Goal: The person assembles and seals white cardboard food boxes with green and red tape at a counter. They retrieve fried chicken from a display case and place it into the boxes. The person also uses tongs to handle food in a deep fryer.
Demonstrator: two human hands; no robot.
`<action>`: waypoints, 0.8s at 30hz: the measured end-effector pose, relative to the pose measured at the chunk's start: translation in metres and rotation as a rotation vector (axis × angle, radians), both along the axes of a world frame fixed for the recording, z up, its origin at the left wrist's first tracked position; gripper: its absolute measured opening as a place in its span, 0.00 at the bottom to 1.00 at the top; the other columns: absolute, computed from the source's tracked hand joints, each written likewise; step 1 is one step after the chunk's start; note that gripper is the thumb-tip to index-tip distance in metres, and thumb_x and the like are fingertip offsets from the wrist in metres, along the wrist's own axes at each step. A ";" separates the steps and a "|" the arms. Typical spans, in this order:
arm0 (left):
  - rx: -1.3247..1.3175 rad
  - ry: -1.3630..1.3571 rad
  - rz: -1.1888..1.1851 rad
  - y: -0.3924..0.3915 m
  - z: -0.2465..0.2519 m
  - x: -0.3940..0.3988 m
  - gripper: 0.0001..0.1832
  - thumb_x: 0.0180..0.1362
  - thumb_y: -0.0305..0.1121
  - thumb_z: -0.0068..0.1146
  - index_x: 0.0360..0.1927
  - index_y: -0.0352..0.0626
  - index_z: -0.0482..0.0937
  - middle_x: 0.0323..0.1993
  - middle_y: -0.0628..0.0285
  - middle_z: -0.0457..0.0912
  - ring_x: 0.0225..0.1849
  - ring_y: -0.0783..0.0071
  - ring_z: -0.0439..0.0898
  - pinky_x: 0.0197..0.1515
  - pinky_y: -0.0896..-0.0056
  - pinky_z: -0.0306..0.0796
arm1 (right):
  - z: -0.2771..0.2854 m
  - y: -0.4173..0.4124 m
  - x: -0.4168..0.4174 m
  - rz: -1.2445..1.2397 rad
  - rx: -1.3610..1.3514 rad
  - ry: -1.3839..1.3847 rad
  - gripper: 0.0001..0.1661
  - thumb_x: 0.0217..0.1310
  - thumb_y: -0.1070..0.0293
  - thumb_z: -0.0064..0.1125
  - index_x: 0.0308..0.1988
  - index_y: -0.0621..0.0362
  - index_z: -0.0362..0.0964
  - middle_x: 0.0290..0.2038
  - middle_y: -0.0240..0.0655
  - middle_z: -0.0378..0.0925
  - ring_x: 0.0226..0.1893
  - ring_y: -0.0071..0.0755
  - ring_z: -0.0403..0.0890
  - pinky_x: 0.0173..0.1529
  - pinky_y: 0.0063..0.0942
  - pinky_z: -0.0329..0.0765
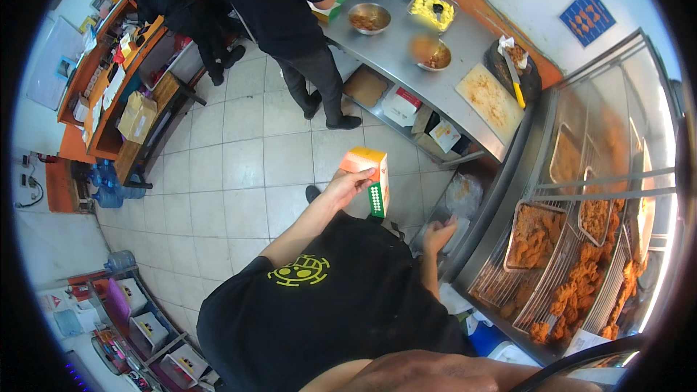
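My left hand [348, 185] grips a small paperboard food box [379, 190] with orange, white and green sides. The thumb presses on its near face, and the box is held up in front of my black shirt. Lower and to the right, my right hand [440, 235] is beside the metal display cabinet, with its fingers bent. It is close to white sheets or bags [459, 233] and a clear plastic bag [464, 195]. Whether its fingers hold anything is too small to tell.
A glass-fronted warmer [544, 218] with fried chicken [580, 272] stands at the right. A steel table [375, 54] carries bowls, a cutting board [487, 97] and a yellow-handled knife [514, 76]. Two people in dark clothes stand beyond; one person [272, 5] is at that table. A wooden bench [150, 130] is left.
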State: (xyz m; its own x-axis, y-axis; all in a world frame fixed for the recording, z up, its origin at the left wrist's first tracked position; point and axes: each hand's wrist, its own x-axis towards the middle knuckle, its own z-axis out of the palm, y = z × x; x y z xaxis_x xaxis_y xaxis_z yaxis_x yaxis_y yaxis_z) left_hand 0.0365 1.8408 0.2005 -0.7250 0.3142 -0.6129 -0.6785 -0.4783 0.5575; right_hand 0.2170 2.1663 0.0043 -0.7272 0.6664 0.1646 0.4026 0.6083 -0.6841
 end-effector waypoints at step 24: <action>-0.215 0.245 0.519 -0.399 -0.006 -0.061 0.16 0.69 0.24 0.56 0.58 0.31 0.74 0.46 0.55 0.85 0.47 0.69 0.85 0.55 0.69 0.78 | 0.199 -0.561 -0.310 1.295 -0.224 0.026 0.13 0.64 0.69 0.73 0.43 0.66 0.84 0.40 0.43 0.87 0.39 0.39 0.89 0.44 0.33 0.85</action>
